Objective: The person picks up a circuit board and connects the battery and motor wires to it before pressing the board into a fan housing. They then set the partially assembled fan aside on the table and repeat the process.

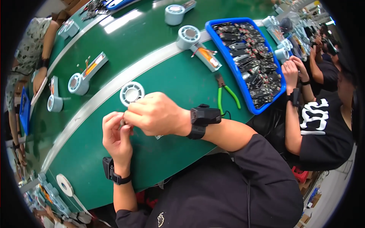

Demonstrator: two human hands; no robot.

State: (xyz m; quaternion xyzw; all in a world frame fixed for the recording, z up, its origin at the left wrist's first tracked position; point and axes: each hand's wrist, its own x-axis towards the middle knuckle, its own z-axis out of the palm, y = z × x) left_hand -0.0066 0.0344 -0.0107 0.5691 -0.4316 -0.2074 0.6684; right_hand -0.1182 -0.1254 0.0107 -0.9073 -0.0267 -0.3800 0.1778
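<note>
Above the green table my left hand [117,133] and my right hand [157,114] meet, fingertips pinched together. Between them is a small dark piece, mostly covered by the fingers, whose kind I cannot make out. Just beyond my right hand lies a light blue handheld fan housing [132,93] with a round slotted head; the hand and wrist hide the rest of it. A small pale bit [159,136] peeks out below my right hand. Farther right, green-handled cutters [220,84] lie on the table.
A blue tray [230,64] full of small black parts with wires stands at right. An opened fan housing [207,57] with an orange-yellow battery lies beside it. More fan housings [78,83] sit beyond the metal strip [104,85]. A tape roll [65,185] lies front left. Co-workers sit on both sides.
</note>
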